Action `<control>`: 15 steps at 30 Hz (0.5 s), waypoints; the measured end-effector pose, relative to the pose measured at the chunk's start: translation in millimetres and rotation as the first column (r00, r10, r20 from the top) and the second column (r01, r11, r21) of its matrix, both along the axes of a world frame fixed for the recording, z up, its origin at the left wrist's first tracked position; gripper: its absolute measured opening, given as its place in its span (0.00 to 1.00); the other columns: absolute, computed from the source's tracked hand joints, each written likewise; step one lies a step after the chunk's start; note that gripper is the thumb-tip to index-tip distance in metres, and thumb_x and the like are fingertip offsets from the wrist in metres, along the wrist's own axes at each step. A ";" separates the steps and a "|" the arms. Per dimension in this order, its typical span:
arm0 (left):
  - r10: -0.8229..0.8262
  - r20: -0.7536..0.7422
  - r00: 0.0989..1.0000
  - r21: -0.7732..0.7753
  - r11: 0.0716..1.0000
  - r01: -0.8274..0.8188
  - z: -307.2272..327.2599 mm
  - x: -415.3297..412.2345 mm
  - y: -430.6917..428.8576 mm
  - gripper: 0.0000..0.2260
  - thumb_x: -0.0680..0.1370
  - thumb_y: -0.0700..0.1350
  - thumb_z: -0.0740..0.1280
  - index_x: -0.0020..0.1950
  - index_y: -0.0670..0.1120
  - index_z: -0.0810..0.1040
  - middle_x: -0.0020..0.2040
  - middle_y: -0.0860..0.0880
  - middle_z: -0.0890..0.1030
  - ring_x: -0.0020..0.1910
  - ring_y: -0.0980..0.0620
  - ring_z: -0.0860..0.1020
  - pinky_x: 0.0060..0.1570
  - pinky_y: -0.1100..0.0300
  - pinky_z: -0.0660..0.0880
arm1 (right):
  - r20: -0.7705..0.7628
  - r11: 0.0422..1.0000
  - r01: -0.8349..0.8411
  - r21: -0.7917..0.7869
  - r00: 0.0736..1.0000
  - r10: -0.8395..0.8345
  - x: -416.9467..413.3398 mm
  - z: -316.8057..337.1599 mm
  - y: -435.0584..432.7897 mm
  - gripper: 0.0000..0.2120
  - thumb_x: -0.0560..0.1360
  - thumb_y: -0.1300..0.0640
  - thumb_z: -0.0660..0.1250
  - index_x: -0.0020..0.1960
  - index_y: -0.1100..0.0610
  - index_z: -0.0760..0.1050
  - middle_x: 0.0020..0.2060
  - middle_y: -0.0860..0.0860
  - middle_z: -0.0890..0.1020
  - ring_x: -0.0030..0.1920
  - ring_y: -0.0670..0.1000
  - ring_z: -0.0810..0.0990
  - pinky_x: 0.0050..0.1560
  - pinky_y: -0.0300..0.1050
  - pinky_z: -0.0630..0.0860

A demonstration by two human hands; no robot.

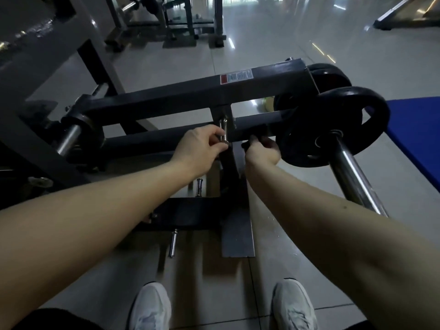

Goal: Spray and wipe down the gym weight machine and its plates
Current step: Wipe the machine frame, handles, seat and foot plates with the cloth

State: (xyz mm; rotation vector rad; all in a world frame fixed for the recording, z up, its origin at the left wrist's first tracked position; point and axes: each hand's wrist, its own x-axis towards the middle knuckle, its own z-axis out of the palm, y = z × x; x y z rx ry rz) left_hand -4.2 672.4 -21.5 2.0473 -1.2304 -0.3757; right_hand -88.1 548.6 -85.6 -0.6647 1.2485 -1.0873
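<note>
The dark steel weight machine (181,91) stretches across the middle of the view, with two parallel beams and a short post between them. My left hand (200,146) pinches a chrome pin (224,132) that stands at that post. My right hand (262,151) grips a dark cloth (258,140) pressed against the lower beam (142,141), just left of a black weight plate (333,127) on a chrome sleeve (352,175). More black plates (328,77) hang behind it. No spray bottle shows.
A chrome roller (69,139) ends the machine at the left. Loose chrome pins (172,244) stick out of the base frame (190,213) near my white shoes (294,306). A blue mat (419,139) lies at the right. Other gym frames (166,22) stand at the back.
</note>
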 end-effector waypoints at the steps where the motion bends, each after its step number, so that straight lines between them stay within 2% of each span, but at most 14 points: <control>1: -0.010 0.020 1.000 -0.016 1.000 0.010 -1.2 2.6 -0.9 0.12 0.79 0.47 0.72 0.63 0.50 0.80 0.50 0.54 0.83 0.48 0.57 0.82 0.53 0.52 0.82 | 0.007 1.000 0.019 -0.011 1.000 -0.019 6.7 -3.4 -2.3 0.07 0.73 0.64 0.74 0.49 0.58 0.78 0.41 0.54 0.84 0.42 0.55 0.85 0.48 0.46 0.83; 3: -0.022 0.051 0.998 -0.034 0.999 0.024 -0.8 7.9 -2.3 0.10 0.79 0.46 0.72 0.59 0.50 0.82 0.48 0.54 0.83 0.47 0.58 0.82 0.53 0.52 0.82 | -0.042 0.998 -0.033 -0.051 0.999 0.031 21.3 -10.7 2.0 0.07 0.73 0.66 0.74 0.48 0.60 0.78 0.40 0.53 0.82 0.40 0.52 0.82 0.43 0.39 0.80; 5: -0.037 0.080 0.996 -0.022 0.999 0.038 0.0 11.1 -2.5 0.08 0.78 0.46 0.73 0.57 0.50 0.83 0.47 0.54 0.84 0.45 0.57 0.82 0.52 0.50 0.81 | -0.114 0.986 -0.151 -0.077 0.983 0.142 34.9 -20.6 10.0 0.07 0.71 0.66 0.73 0.44 0.57 0.77 0.43 0.55 0.84 0.41 0.54 0.82 0.45 0.43 0.81; 8: -0.069 0.119 0.990 -0.007 0.997 0.071 0.8 13.1 -3.5 0.08 0.79 0.47 0.72 0.57 0.50 0.83 0.47 0.54 0.83 0.45 0.57 0.82 0.51 0.50 0.81 | -0.134 0.978 -0.199 -0.061 0.973 0.190 36.0 -22.7 10.5 0.08 0.69 0.66 0.73 0.43 0.57 0.78 0.43 0.57 0.84 0.40 0.54 0.83 0.46 0.47 0.83; 10: -0.094 0.148 0.984 0.010 0.996 0.093 2.8 13.4 -3.3 0.09 0.79 0.48 0.72 0.58 0.50 0.83 0.48 0.55 0.83 0.45 0.60 0.81 0.52 0.53 0.81 | -0.091 0.983 -0.176 -0.057 0.981 0.170 23.7 -17.4 6.2 0.08 0.71 0.66 0.75 0.47 0.60 0.79 0.38 0.53 0.83 0.36 0.49 0.82 0.41 0.42 0.82; 13: -0.117 0.171 0.978 0.010 0.993 0.117 2.9 16.7 -5.6 0.09 0.79 0.48 0.72 0.57 0.49 0.83 0.48 0.54 0.83 0.46 0.59 0.81 0.52 0.53 0.81 | 0.025 0.995 -0.008 -0.095 1.000 0.010 11.1 -16.7 -2.0 0.07 0.74 0.69 0.73 0.48 0.64 0.76 0.36 0.52 0.80 0.32 0.44 0.80 0.37 0.35 0.77; 15: -0.117 0.174 0.978 0.000 0.993 0.119 1.8 17.7 -4.9 0.08 0.78 0.48 0.73 0.57 0.49 0.83 0.48 0.53 0.83 0.47 0.58 0.81 0.52 0.52 0.81 | -0.065 0.990 -0.019 -0.140 0.998 0.009 15.7 -18.6 1.2 0.07 0.74 0.67 0.74 0.47 0.62 0.76 0.37 0.51 0.80 0.36 0.48 0.80 0.37 0.32 0.75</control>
